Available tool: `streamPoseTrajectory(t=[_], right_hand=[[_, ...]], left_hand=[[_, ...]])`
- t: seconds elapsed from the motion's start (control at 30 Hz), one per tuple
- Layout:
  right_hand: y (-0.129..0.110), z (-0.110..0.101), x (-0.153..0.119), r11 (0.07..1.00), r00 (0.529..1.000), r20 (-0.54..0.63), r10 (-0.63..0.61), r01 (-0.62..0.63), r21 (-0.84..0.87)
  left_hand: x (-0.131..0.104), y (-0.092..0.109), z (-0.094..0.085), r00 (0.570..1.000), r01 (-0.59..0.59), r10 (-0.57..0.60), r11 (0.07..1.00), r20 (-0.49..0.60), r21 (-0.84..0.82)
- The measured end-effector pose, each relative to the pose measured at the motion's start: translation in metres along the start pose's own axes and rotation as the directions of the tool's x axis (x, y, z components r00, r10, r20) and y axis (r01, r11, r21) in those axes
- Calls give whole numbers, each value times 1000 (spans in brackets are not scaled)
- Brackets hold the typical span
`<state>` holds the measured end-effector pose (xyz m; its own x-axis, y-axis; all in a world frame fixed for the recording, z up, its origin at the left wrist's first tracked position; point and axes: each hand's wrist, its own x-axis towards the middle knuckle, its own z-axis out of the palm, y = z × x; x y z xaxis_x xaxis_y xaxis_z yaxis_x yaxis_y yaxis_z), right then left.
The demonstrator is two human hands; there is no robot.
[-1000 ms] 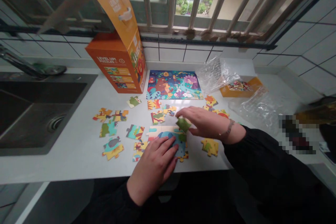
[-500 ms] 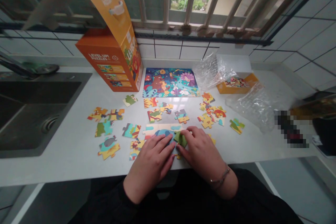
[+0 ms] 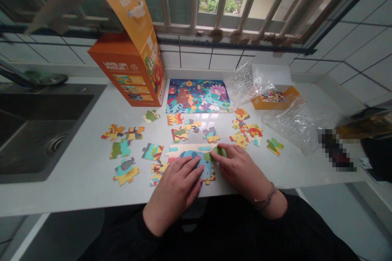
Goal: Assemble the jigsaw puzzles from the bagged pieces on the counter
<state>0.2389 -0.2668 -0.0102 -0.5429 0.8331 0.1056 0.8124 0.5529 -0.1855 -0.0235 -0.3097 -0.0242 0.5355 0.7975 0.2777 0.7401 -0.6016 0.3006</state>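
Observation:
A partly joined puzzle (image 3: pixel 207 167) with a blue shape lies near the front edge of the counter. My left hand (image 3: pixel 179 183) rests flat over its left part, fingers spread and holding nothing. At the puzzle's upper right, my right hand (image 3: pixel 240 169) has its fingers on a green puzzle piece (image 3: pixel 219 152), which lies against the joined part. The fingertips hide some of this piece. Loose pieces lie around, among them a grey and teal one (image 3: pixel 211 135) behind the puzzle and a teal striped one (image 3: pixel 152 152) to its left.
A finished dark blue puzzle (image 3: pixel 199 96) lies at the back beside an orange box (image 3: pixel 128 73). Clear plastic wrap (image 3: pixel 294 124) and a small open yellow box (image 3: pixel 274 100) are at the right. A sink (image 3: pixel 45 130) is at the left, several more pieces between.
My right hand has moved right and slightly back with the green piece, which now lies at the puzzle's upper right. More of the blue part shows. My left hand has hardly moved.

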Motion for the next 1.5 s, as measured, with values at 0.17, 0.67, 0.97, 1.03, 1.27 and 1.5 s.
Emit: streamPoseTrajectory(t=[0.17,0.67,0.97,1.03,1.27,1.5], right_hand=[[-5,-3,-2,998,1000,26,-5,7,-67],[-9,10,-30,984,953,-250,173,-157,84],[36,9,-71,969,943,-225,244,-228,93],[39,12,-74,960,930,-242,278,-266,83],[46,16,-79,937,889,-296,348,-323,133],[77,-2,-103,940,955,-114,273,-239,245]], left_hand=[[1,1,-1,1000,-1,1,1000,-15,1],[-27,-15,-14,993,90,-82,992,-88,88],[-83,-82,-47,975,195,-175,968,-135,159],[-87,-93,-52,971,221,-195,953,-141,206],[-57,-56,-44,965,206,-172,963,-196,171],[-7,7,-2,997,-73,75,996,-31,52]])
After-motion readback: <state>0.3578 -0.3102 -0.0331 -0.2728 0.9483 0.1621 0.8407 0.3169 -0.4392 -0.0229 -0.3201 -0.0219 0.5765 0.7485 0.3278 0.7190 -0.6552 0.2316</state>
